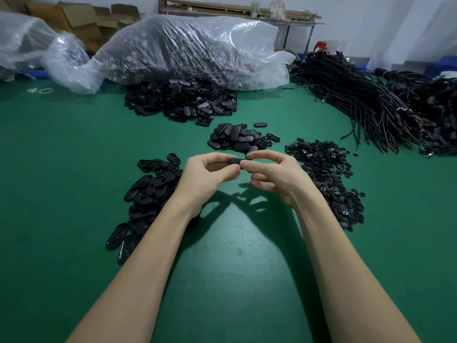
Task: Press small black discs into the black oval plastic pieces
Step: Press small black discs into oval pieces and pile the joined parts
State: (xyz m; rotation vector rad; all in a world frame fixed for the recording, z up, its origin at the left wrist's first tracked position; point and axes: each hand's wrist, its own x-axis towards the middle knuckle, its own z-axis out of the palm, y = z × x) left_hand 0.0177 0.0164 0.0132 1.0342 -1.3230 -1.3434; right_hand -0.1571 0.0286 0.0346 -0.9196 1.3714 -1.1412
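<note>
Two hands are raised over the green table (227, 280), kinda mid-frame. Going left to right: a pile of oval pieces (146, 194) is spread under the left forearm. One black oval plastic piece (236, 161) is pinched by the left hand (209, 175) and also gripped at its other end by the right hand (273, 175), fingertips curled on it. A smaller heap of ovals (238, 139) is seen just behind. Small black discs (324, 174) are piled right of the right hand. Cable bundles (366, 102) are stacked far right.
</note>
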